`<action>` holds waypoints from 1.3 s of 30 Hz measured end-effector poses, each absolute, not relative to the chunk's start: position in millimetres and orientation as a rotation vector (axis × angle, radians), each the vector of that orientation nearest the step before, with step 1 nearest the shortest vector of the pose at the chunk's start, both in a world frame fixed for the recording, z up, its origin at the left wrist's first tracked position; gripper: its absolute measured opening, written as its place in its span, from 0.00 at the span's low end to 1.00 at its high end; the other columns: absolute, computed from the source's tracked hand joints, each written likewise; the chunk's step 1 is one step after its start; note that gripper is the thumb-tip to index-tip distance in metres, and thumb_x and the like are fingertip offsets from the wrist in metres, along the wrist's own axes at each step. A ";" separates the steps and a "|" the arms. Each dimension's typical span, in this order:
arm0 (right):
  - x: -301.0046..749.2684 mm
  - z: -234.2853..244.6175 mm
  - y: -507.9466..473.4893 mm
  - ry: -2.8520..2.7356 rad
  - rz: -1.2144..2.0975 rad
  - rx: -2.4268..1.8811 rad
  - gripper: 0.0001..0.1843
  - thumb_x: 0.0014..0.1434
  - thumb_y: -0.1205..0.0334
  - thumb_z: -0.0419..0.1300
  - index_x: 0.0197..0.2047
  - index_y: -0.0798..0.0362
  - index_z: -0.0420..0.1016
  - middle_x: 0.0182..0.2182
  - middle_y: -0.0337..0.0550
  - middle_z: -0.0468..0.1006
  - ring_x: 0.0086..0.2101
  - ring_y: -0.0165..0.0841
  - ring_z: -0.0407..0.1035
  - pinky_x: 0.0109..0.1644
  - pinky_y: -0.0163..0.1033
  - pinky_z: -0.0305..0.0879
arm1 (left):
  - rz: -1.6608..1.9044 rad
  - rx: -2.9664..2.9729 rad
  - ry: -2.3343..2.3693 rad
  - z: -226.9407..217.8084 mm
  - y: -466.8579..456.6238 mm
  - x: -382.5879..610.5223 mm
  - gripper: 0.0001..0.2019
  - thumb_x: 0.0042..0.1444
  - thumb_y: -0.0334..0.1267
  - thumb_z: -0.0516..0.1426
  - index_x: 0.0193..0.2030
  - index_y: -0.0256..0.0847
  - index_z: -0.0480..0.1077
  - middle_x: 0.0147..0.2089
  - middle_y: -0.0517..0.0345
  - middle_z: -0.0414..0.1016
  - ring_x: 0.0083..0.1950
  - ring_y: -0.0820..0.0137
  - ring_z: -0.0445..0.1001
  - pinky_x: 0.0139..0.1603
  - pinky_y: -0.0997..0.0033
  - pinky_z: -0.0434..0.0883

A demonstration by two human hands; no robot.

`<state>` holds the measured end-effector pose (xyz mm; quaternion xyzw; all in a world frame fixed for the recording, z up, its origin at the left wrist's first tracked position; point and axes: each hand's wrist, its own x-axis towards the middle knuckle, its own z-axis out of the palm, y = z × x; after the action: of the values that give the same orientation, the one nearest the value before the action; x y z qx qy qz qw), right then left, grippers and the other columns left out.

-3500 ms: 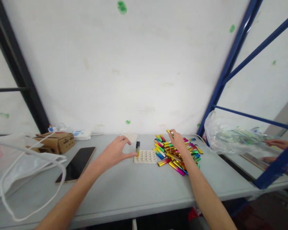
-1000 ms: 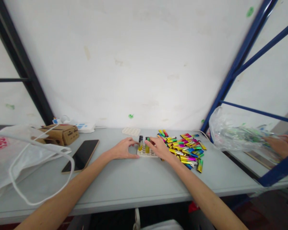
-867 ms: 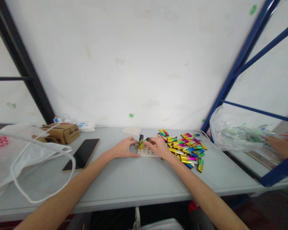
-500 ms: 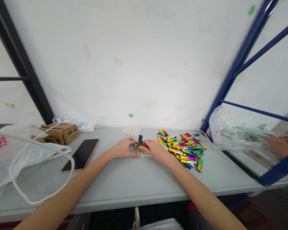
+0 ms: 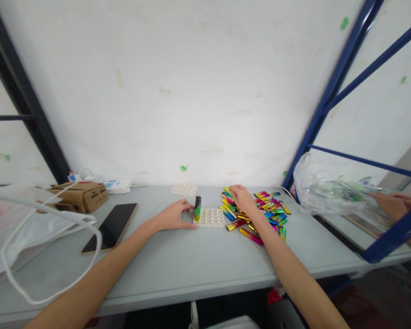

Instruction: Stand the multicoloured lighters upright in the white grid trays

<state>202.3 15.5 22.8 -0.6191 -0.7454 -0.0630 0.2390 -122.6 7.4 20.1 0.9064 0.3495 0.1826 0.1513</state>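
Note:
A white tray [image 5: 211, 218] with rows of round holes lies on the grey table. Several shiny lighters [image 5: 197, 209] with black tops stand upright in its left end, yellow-green on the nearest one. My left hand [image 5: 176, 214] grips that end, thumb at the near corner and fingers beside the lighters. Out over a loose pile of metallic rainbow lighters [image 5: 269, 214], my right hand [image 5: 242, 198] reaches to the pile's far left part. Its fingers are stretched out and touch the lighters there; the fingertips are partly hidden.
Another white holed tray [image 5: 184, 190] lies near the wall. To the left are a phone [image 5: 111, 227], a cardboard box [image 5: 78, 195], a plastic bag [image 5: 27, 228] and a white cable [image 5: 99, 237]. Beyond the blue frame [image 5: 318, 109], another person's hands [image 5: 392, 205] are at a clear bag [image 5: 325, 187].
My right hand has left the tray and moved right onto the lighter pile, shifting some lighters. The tray's holes have come into view. My left hand stays at the tray's left end.

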 end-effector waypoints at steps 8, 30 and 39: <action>210.3 9.5 34.1 -2.058 -0.055 -2.032 0.20 0.71 0.65 0.47 0.51 0.58 0.80 0.48 0.59 0.81 0.48 0.40 0.75 0.54 0.40 0.64 | 0.529 2.607 1.000 18.9 8.5 -122.7 0.32 0.48 0.64 0.65 0.50 0.39 0.76 0.46 0.51 0.73 0.46 0.59 0.73 0.48 0.64 0.70; 220.7 14.3 35.9 -1.704 -0.082 -1.988 0.18 0.65 0.69 0.53 0.57 0.56 0.72 0.52 0.56 0.77 0.53 0.40 0.72 0.58 0.42 0.63 | 0.518 2.617 1.003 18.2 9.2 -123.6 0.31 0.48 0.63 0.65 0.50 0.40 0.75 0.46 0.52 0.73 0.45 0.59 0.74 0.49 0.63 0.71; 175.1 33.0 13.5 -1.117 0.935 -0.884 0.25 0.52 0.51 0.69 0.51 0.50 0.72 0.39 0.41 0.77 0.44 0.39 0.77 0.50 0.48 0.74 | 0.524 2.622 1.006 17.4 9.1 -123.5 0.31 0.48 0.64 0.64 0.50 0.41 0.75 0.45 0.52 0.73 0.45 0.59 0.73 0.48 0.63 0.71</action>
<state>175.1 13.5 33.0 -0.3904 -0.4932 0.4132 0.6585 -123.5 9.1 17.4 0.9085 0.3485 0.1817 0.1421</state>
